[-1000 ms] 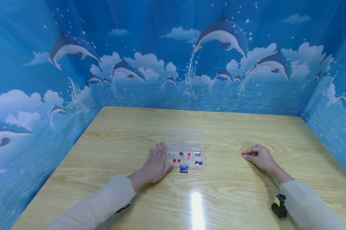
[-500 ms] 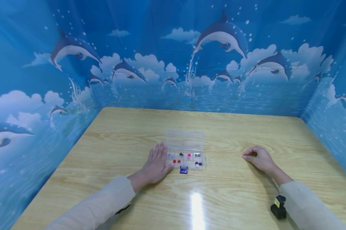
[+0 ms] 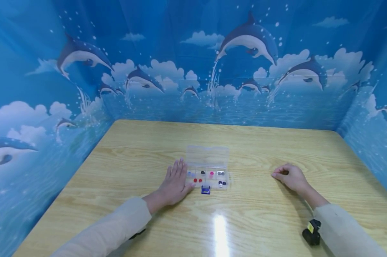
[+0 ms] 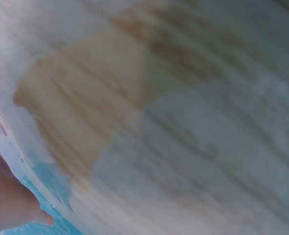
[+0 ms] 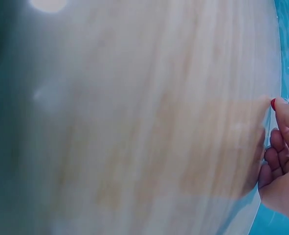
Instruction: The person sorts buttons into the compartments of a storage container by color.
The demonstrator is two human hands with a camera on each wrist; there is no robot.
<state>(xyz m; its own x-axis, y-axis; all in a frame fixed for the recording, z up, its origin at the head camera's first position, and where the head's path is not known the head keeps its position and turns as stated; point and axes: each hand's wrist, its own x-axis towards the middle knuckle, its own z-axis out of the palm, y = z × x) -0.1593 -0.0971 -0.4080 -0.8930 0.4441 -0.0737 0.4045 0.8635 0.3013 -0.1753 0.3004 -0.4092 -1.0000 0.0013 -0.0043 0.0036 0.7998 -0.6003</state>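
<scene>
My right hand (image 3: 291,177) is over the right part of the table, thumb and forefinger pinching a small red button (image 5: 273,104). That button is mostly covered by the fingertips and hardly shows in the head view. My left hand (image 3: 173,184) lies with straight fingers against the left side of a clear compartment box (image 3: 209,186), its thumb at the front left corner. The box stands with its lid (image 3: 207,155) raised at the back. Inside are small round pieces: two red ones (image 3: 197,180), a pink one (image 3: 211,173), and several black, grey, white and blue ones.
A small dark-blue piece (image 3: 205,190) sits at the box's front edge. The wooden table (image 3: 142,142) reaches back to a dolphin-printed curtain (image 3: 180,71) on several sides. A black device (image 3: 311,232) is by the right sleeve.
My right fingertips have closed further over the red button, and the hand has shifted slightly right and lower. The left hand and the box look unchanged.
</scene>
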